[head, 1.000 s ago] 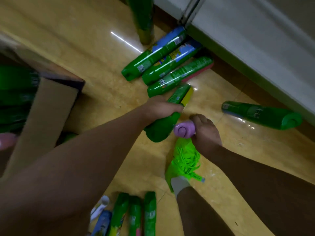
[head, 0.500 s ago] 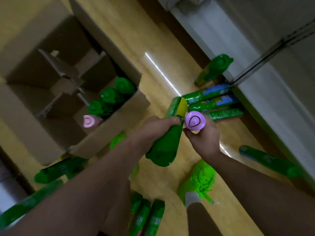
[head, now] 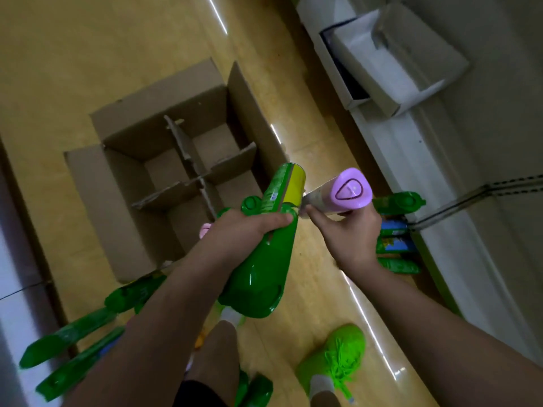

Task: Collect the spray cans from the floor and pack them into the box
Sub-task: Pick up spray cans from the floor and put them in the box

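place: indoor room | polished tan floor | white wall ledge

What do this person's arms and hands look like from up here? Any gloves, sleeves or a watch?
Both hands are bare: no gloves on the left hand or the right hand, and no rings that I can make out. The forearms are uncovered as far as the picture edge, with no sleeves, watch or wristband in view. The dim, blurred picture hides finer detail.

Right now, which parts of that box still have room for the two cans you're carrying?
The far compartments of the cardboard box, behind the cardboard divider, look bare. The near right corner is crowded: green caps and a pink cap already stand there, beneath the left hand and its green can.
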{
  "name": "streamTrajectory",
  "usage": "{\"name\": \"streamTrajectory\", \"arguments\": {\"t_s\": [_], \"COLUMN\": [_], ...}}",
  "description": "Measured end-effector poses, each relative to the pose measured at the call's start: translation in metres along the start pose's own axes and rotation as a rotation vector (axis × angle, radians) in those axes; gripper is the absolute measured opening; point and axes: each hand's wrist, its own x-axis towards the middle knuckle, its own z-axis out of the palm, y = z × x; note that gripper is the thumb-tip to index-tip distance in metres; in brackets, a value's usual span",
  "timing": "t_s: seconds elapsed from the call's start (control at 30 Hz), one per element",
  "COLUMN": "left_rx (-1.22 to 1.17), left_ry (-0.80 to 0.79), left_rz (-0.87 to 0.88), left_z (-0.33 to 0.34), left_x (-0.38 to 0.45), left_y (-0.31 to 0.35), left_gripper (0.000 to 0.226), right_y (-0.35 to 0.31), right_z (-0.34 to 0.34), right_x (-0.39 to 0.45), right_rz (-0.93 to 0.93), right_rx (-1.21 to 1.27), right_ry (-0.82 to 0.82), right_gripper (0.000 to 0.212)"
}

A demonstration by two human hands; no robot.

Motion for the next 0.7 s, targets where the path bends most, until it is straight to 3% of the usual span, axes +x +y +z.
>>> {"name": "streamTrajectory", "arguments": {"t_s": [0.13,0.23,0.43,0.7], "left_rx": [0.152,0.096,0.032,-0.035], "left_ry": [0.057,0.023,-0.19,-0.167], "left_rz": [0.078,0.019,-0.159,-0.245], "left_z": [-0.024,-0.038,-0.062,-0.044], "left_x": [0.014,0.054,0.134,0.254], "left_y": [0.009,0.017,0.039,0.049], "left_gripper": [0.066,0.087,0.055,0.055], "right_y": [-0.024,-0.035,-0.031,-0.002], "right_z": [0.014,0.029,0.064,0.108], "right_x": [0.022,0.038,0.062,0.083], "right_rz": [-0.044,-0.098,-0.105,0.031], "right_rx": [0.031,0.026,0.053,0.065], "right_ry": [-0.007,-0.023,-0.027,-0.057], "right_gripper": [0.031,0.03,0.028,0.039]}}
